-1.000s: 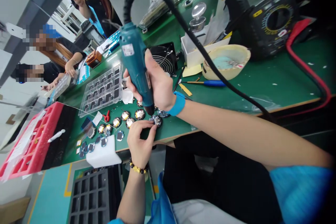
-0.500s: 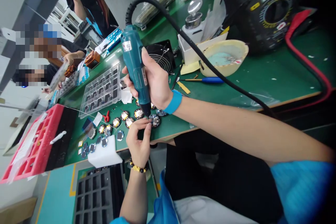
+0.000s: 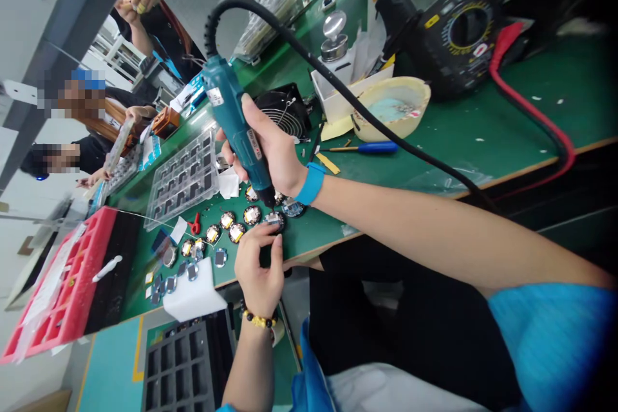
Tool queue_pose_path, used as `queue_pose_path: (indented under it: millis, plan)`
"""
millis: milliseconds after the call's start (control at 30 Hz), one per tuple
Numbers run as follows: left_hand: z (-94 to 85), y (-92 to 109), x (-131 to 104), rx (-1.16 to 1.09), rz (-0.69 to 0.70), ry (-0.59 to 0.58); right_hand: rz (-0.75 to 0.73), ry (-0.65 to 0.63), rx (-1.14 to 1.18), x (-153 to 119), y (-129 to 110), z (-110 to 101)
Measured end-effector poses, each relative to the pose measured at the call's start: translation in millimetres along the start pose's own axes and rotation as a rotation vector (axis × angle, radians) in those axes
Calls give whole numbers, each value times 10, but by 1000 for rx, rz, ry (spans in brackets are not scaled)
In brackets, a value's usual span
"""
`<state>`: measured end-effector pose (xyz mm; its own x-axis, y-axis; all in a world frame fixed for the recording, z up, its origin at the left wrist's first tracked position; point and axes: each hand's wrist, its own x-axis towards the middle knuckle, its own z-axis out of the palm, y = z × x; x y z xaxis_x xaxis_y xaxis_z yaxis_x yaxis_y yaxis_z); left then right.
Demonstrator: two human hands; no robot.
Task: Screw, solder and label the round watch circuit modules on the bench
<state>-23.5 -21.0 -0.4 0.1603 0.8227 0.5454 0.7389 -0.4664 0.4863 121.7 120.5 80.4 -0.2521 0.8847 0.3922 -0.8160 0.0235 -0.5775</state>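
My right hand [image 3: 280,158], with a blue wristband, is wrapped round a teal electric screwdriver [image 3: 237,123]. The screwdriver slants down, its black tip at a small round circuit board [image 3: 275,219] near the bench's front edge; whether the tip touches a screw is too small to tell. The thumb and fingers of my left hand [image 3: 258,270] are curled at the near edge of that board, holding it against the bench. Beside it lies another round board [image 3: 292,207]. Several round boards with white and yellow parts, such as one board [image 3: 236,232], lie to the left.
A clear compartment tray [image 3: 183,180], a fan [image 3: 284,112], a blue-handled screwdriver [image 3: 376,147], a cream bowl [image 3: 393,109] and a multimeter [image 3: 439,19] stand on the green bench. The black cable [image 3: 357,103] arches over my right forearm. A red tray [image 3: 62,290] is at left; co-workers sit beyond.
My left fingers have moved from beside the screwdriver tip down to the near edge of the round board. The screwdriver stays over the same board. The whole view has shifted slightly.
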Motion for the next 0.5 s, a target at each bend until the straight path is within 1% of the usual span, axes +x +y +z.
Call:
queue_pose_path:
  millis: [167,333,500]
  plan:
    - [29,-10,60,14,-45,-79,-69,-62,-53,-68,55,-1]
    - [55,-29,34,21,-15,-46,-36,3,-116,-138,104,32]
    - [84,-15,24,64,10,-32,-21,-2,-149,-152,164,22]
